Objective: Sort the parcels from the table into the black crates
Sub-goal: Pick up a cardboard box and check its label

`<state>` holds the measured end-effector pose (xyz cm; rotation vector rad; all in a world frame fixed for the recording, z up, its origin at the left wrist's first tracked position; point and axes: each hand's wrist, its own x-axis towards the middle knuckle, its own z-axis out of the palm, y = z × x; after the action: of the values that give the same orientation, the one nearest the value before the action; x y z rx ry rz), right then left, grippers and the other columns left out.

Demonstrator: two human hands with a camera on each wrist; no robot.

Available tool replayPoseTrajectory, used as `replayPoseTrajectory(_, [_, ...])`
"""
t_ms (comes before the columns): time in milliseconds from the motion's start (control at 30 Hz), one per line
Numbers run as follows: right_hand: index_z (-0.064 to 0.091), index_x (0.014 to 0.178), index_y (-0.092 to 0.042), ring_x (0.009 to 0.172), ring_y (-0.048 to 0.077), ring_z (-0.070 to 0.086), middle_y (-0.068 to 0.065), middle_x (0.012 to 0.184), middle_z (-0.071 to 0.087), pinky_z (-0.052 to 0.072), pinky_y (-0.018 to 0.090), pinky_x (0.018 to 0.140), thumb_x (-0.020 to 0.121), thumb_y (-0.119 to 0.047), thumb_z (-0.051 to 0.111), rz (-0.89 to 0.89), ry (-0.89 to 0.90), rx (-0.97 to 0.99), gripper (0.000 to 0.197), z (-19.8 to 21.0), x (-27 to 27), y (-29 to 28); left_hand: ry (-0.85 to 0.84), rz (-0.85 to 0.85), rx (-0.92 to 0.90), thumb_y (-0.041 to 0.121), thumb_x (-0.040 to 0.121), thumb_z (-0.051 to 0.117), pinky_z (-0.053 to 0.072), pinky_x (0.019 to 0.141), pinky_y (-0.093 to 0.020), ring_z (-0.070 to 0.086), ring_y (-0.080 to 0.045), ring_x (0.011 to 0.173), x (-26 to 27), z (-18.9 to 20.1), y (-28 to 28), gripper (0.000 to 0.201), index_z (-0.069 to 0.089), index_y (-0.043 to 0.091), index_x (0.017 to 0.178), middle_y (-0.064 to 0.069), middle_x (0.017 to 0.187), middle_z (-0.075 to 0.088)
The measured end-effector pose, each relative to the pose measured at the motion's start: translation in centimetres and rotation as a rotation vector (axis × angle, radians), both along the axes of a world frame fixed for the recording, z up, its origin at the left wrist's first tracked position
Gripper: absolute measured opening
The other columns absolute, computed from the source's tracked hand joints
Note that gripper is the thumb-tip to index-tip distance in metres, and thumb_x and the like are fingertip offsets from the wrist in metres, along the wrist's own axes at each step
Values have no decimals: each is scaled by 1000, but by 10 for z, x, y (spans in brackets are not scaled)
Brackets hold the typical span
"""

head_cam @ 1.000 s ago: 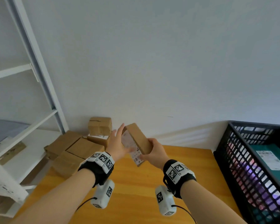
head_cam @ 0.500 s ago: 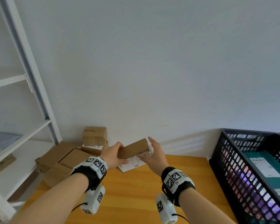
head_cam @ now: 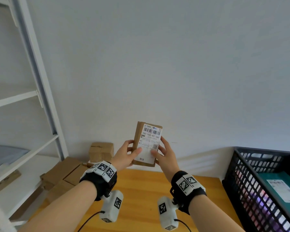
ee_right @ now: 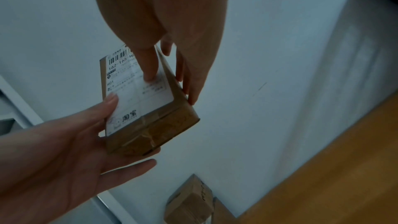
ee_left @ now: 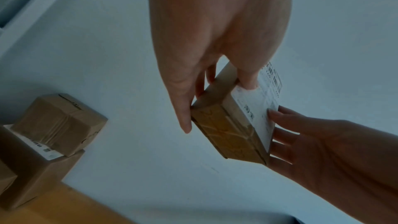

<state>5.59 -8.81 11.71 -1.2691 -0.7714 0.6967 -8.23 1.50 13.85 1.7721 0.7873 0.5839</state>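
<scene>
Clearly much is left: both the left hand (head_cam: 126, 152) and right hand (head_cam: 164, 154) grip one parcel (head_cam: 147, 144) above the table (head_cam: 141, 195), several boxes (head_cam: 70, 173) wait, and the black crate (head_cam: 251, 173) holds a teal parcel (head_cam: 281, 186).

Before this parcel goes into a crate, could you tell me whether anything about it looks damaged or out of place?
Nothing stands out. The parcel is held upright between the left hand and right hand, its shipping label flat and readable, its taped end closed.
</scene>
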Motion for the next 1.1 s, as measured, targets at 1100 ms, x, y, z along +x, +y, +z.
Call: replayPoseTrajectory(1100, [48, 135, -29, 120, 15, 54, -1, 124, 61, 53, 43, 93, 92, 6, 48, -126, -142, 5, 56, 34, -55, -5, -139, -105, 102, 16, 93, 58, 55, 88, -41, 55, -21, 116, -50, 24, 10, 63, 29, 46, 140, -1, 129, 54])
